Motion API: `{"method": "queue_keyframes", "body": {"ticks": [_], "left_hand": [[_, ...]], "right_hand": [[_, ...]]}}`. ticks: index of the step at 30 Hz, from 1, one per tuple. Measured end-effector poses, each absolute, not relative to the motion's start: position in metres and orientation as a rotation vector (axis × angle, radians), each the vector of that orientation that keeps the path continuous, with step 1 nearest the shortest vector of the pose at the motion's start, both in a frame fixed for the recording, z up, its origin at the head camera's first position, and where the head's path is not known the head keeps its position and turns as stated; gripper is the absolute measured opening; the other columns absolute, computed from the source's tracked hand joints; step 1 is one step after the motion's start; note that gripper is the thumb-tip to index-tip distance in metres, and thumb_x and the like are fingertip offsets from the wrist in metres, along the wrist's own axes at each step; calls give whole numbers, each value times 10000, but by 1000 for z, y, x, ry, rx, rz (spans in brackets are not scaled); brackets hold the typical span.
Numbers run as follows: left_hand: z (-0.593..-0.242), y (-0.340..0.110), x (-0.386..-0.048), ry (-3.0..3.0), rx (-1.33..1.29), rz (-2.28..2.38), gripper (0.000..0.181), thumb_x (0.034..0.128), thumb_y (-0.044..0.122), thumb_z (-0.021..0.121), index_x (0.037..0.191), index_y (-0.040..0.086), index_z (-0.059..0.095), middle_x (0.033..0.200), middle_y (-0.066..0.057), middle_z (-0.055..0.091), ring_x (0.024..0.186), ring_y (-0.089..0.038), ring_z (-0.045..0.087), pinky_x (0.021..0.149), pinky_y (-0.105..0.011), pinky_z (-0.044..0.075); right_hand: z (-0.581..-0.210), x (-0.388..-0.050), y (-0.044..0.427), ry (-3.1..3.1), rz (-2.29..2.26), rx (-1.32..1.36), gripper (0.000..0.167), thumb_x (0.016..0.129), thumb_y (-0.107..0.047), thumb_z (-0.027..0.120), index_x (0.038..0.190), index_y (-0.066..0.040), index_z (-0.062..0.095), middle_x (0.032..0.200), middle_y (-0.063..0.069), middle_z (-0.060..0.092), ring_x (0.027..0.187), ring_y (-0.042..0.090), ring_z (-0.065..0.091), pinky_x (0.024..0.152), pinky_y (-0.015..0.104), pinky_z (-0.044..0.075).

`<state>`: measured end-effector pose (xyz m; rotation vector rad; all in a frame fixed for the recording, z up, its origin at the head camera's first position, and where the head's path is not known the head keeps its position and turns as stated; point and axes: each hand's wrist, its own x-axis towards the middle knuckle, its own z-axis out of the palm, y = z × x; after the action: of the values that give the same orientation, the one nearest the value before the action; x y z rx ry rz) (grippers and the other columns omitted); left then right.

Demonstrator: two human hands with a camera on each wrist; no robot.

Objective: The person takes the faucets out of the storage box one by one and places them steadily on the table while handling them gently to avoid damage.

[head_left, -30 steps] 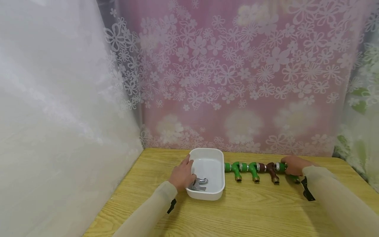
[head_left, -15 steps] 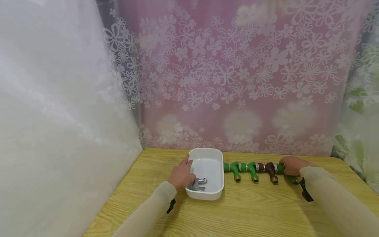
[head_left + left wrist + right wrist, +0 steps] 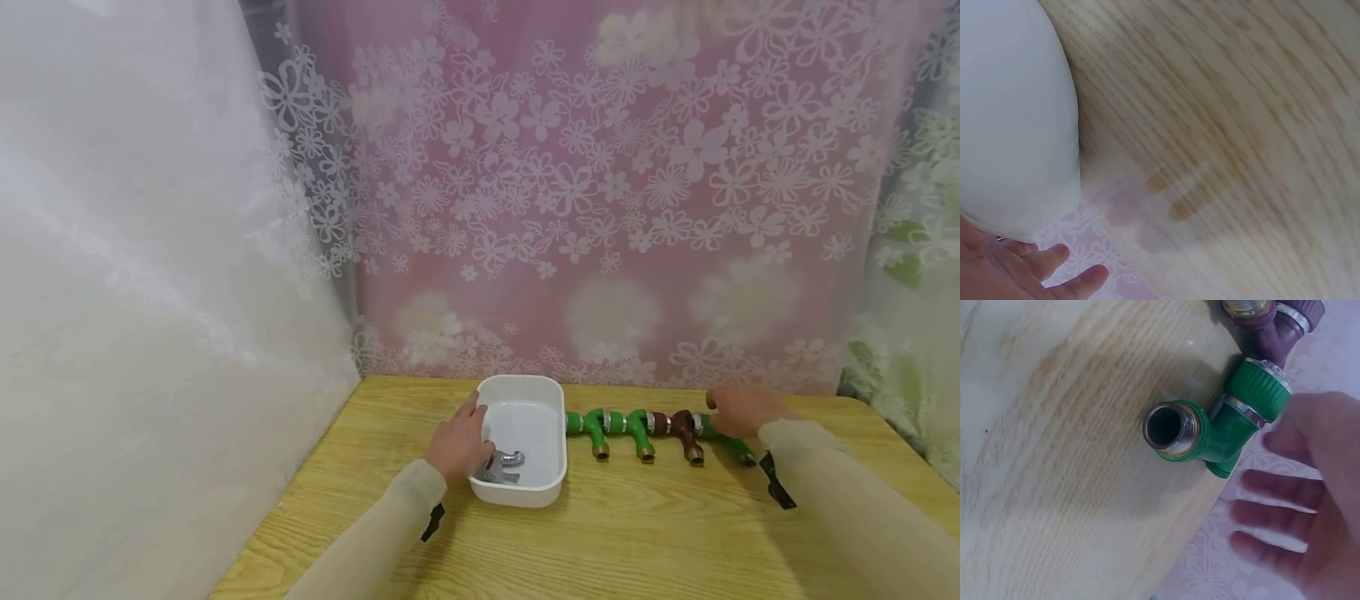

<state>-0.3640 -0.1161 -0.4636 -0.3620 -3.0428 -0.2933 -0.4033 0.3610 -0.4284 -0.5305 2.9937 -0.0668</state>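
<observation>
In the head view, my left hand lies on the left rim of a white plastic basin, its thumb side over the inside. The fingers look straight and spread in the left wrist view. Chrome fittings, partly covered by that hand, lie in the basin. To the right, a row of joined tap-like pipe fittings has green fittings and a maroon one. My right hand hovers beside the green end fitting, its fingers loosely bent and apart from it.
A wood-grain table carries everything. Pink floral curtain hangs behind the table's back edge, and white sheeting covers the left side. The fittings' left end meets or passes behind the basin's right wall.
My right hand has lifted off the green end fitting and come free of it, showing more of that piece. The left hand and basin stay in place.
</observation>
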Motion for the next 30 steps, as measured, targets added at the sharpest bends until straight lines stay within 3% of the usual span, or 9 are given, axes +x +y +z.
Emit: {"method": "queue_keyframes", "body": {"ticks": [5,10,17,30], "left_hand": [[-460,-117,-363,-3051,-364,-282,675,955,350,583,1549,92,392,1690,-94,174,1490,-286,349,1076,-555,448],[-459,-117,-362,-3062,-365,-287,677,953,343,580,1550,88,388,1690,-93,174,1495,-284,340,1091,-565,430],[-460,-116,-362,-3055,-365,-287,675,949,345,581,1547,92,395,1688,-92,182,1486,-288,356,1077,-571,440],[-457,-116,-361,-3065,-370,-277,672,962,353,574,1552,93,387,1691,-93,173,1485,-289,359,1074,-550,452]], "right_hand": [[-431,-407,351,3055,-97,-611,379,999,-237,582,1279,12,641,1146,235,696,866,319,698,746,543,544],[-436,-404,339,3019,-102,-695,438,1003,-319,587,1348,-54,637,1220,242,677,962,380,690,809,587,533],[-436,-394,334,2933,-172,-717,440,989,-249,611,1360,-11,619,1295,249,646,1115,443,639,888,604,512],[-439,-397,332,2942,-158,-720,463,970,-226,640,1360,21,600,1290,254,644,1062,403,669,858,574,533]]}}
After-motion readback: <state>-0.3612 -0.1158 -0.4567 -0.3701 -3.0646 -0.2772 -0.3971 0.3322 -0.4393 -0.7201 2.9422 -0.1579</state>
